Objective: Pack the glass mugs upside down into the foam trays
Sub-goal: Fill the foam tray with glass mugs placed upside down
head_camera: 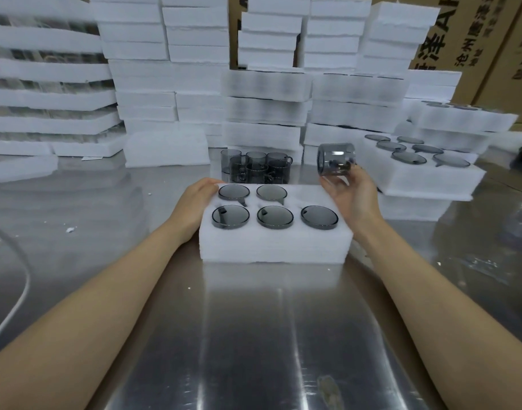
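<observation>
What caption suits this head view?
Right hand holds a grey glass mug beside a white foam tray of five inverted mugs; left hand holds its corner.

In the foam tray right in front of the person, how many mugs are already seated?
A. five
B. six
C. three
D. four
A: five upturned mugs sit in the foam tray, three in the near row and two in the far row. The far right spot shows only white foam, and another mug is in the fingers of the right hand, off the tray.
</observation>
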`<action>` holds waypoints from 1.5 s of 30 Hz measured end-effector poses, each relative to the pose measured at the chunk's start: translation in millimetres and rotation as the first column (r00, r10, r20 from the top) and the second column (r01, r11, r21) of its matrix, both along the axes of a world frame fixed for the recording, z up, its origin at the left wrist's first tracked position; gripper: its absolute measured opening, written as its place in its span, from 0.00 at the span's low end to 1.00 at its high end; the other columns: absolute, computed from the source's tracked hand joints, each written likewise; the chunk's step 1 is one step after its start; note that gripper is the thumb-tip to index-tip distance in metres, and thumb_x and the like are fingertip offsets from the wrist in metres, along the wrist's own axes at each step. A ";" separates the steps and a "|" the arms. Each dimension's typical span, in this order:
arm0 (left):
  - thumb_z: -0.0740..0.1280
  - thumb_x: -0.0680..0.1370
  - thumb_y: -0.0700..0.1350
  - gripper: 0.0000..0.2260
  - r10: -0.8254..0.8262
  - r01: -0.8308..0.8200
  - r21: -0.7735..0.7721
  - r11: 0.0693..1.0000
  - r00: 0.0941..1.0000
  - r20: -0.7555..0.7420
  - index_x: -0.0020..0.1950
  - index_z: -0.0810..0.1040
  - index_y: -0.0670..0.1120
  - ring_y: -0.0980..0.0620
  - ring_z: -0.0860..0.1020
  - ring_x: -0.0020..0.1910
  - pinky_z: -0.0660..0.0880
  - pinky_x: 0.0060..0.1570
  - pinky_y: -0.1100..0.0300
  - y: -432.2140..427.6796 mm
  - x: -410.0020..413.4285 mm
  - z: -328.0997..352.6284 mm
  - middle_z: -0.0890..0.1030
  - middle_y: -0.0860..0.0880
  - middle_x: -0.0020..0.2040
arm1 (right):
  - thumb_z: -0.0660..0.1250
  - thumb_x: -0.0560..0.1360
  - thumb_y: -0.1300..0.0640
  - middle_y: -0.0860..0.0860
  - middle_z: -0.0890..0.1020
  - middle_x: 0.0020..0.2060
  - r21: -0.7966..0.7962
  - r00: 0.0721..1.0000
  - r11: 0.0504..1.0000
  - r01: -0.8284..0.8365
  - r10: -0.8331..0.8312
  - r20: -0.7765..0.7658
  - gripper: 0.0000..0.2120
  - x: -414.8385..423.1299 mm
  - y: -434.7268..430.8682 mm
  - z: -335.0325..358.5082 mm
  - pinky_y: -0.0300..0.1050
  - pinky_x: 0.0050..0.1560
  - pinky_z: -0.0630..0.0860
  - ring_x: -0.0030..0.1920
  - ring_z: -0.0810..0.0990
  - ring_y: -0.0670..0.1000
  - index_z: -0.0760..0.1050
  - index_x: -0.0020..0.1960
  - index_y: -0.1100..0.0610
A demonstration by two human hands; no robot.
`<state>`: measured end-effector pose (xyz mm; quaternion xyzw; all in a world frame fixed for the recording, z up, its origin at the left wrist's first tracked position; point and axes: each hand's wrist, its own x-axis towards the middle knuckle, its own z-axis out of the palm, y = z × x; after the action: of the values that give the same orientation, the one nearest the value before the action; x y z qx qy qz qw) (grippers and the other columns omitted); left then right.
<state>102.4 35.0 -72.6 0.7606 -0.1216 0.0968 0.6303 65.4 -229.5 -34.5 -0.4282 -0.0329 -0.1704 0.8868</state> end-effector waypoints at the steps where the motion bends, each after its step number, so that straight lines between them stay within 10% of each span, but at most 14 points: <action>1: 0.58 0.81 0.40 0.12 -0.001 0.001 -0.005 1.000 1.000 -0.002 0.46 0.80 0.49 0.56 0.78 0.47 0.72 0.49 0.63 -0.2 0.1 -0.2 0.81 0.52 0.49 | 0.52 0.82 0.62 0.55 0.77 0.41 0.079 1.000 0.997 -0.016 0.017 -0.002 0.10 0.6 -1.2 1.4 0.50 0.54 0.79 0.45 0.78 0.54 0.70 0.47 0.62; 4: 0.59 0.80 0.41 0.11 -0.001 0.000 -0.032 0.999 1.000 -0.018 0.46 0.80 0.49 0.56 0.78 0.46 0.73 0.47 0.63 -0.7 1.2 -0.9 0.81 0.52 0.48 | 0.56 0.83 0.53 0.54 0.76 0.39 0.053 1.000 0.999 -0.012 0.011 0.006 0.12 2.5 -0.8 1.5 0.51 0.60 0.77 0.42 0.77 0.52 0.71 0.49 0.61; 7: 0.59 0.80 0.42 0.11 0.001 -0.003 -0.039 0.999 1.000 -0.030 0.45 0.80 0.50 0.57 0.79 0.45 0.73 0.47 0.62 -0.5 1.9 -1.6 0.81 0.53 0.47 | 0.61 0.81 0.58 0.49 0.78 0.38 -0.319 0.998 0.946 0.056 -0.059 0.001 0.04 4.2 1.3 -4.8 0.48 0.59 0.76 0.40 0.77 0.46 0.71 0.47 0.57; 13: 0.60 0.80 0.42 0.11 0.005 -0.006 -0.046 0.999 0.999 -0.034 0.45 0.80 0.50 0.56 0.79 0.45 0.73 0.47 0.61 -0.3 3.0 -2.3 0.81 0.54 0.46 | 0.69 0.74 0.61 0.44 0.73 0.53 -0.774 0.977 0.598 0.208 -0.162 0.138 0.16 2.4 -3.1 -10.6 0.27 0.37 0.71 0.46 0.75 0.41 0.67 0.57 0.51; 17: 0.59 0.80 0.42 0.11 0.000 -0.002 -0.054 0.999 0.999 -0.038 0.45 0.80 0.50 0.54 0.79 0.46 0.73 0.49 0.60 -0.1 3.5 -2.7 0.81 0.52 0.47 | 0.68 0.73 0.59 0.48 0.75 0.56 -0.941 0.986 0.298 0.162 -0.086 0.143 0.13 -0.2 -5.0 -9.9 0.39 0.54 0.71 0.53 0.74 0.47 0.70 0.54 0.48; 27: 0.60 0.80 0.42 0.11 0.000 -0.002 -0.048 0.999 0.999 -0.037 0.44 0.81 0.50 0.57 0.79 0.43 0.73 0.47 0.61 -0.2 3.6 -2.7 0.82 0.54 0.45 | 0.67 0.74 0.52 0.49 0.74 0.56 -0.990 0.991 0.071 0.124 -0.062 0.120 0.30 -3.2 -9.0 -6.0 0.45 0.57 0.71 0.57 0.74 0.51 0.59 0.72 0.41; 39: 0.60 0.80 0.42 0.11 0.012 -0.014 -0.037 0.999 0.999 -0.041 0.44 0.81 0.51 0.55 0.79 0.46 0.72 0.52 0.57 -0.6 2.1 -2.2 0.82 0.53 0.47 | 0.54 0.77 0.34 0.45 0.54 0.77 -0.989 0.994 -0.129 -0.074 -0.084 -0.064 0.32 -1.6 -12.2 -2.1 0.51 0.76 0.51 0.77 0.51 0.48 0.48 0.77 0.40; 45: 0.60 0.80 0.42 0.11 0.008 -0.011 -0.051 0.999 0.998 -0.059 0.45 0.81 0.50 0.54 0.79 0.46 0.73 0.53 0.56 -1.3 2.2 -2.2 0.82 0.52 0.47 | 0.45 0.82 0.41 0.45 0.48 0.78 -0.942 0.965 -0.210 -0.263 -0.070 -0.254 0.24 2.0 -12.3 -2.1 0.48 0.75 0.42 0.78 0.44 0.47 0.50 0.77 0.41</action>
<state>104.6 33.7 -74.8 0.7472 -0.0966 0.0806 0.6526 67.4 -241.8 -36.6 -0.9673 -0.0904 0.0353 0.2345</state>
